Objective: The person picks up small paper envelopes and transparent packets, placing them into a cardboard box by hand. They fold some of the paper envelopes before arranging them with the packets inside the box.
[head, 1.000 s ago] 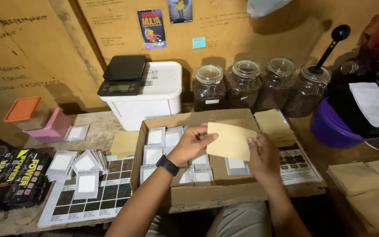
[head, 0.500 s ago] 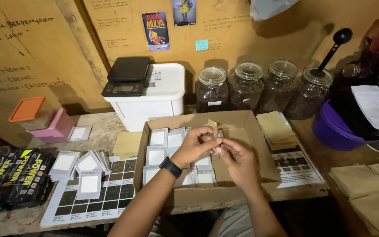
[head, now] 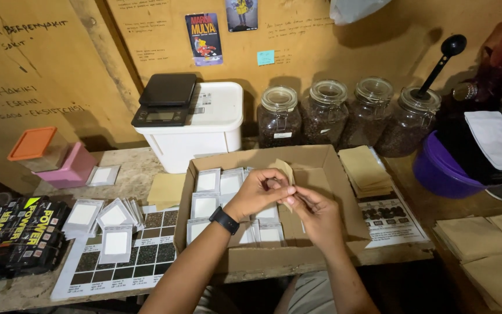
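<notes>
My left hand (head: pixel 258 191) and my right hand (head: pixel 316 212) meet over an open cardboard box (head: pixel 326 174) and pinch a small tan paper envelope (head: pixel 286 170) between their fingertips. The envelope stands almost edge-on, so only a narrow strip of it shows above the fingers. A black watch sits on my left wrist. Inside the box lie several flat white-windowed sachets (head: pixel 207 181) in rows.
A stack of tan envelopes (head: pixel 364 168) lies right of the box, more (head: pixel 483 238) at far right. Loose white sachets (head: pixel 111 215) rest on a printed chart (head: pixel 146 256) at left. Behind stand a white tub (head: pixel 204 128) with a black scale (head: pixel 164 99), several glass jars (head: pixel 326 110), a purple bowl (head: pixel 437 168).
One second ago the envelope was held flat and wide between my hands. My hands have since drawn together, and the envelope now shows only as a narrow strip at my fingertips.
</notes>
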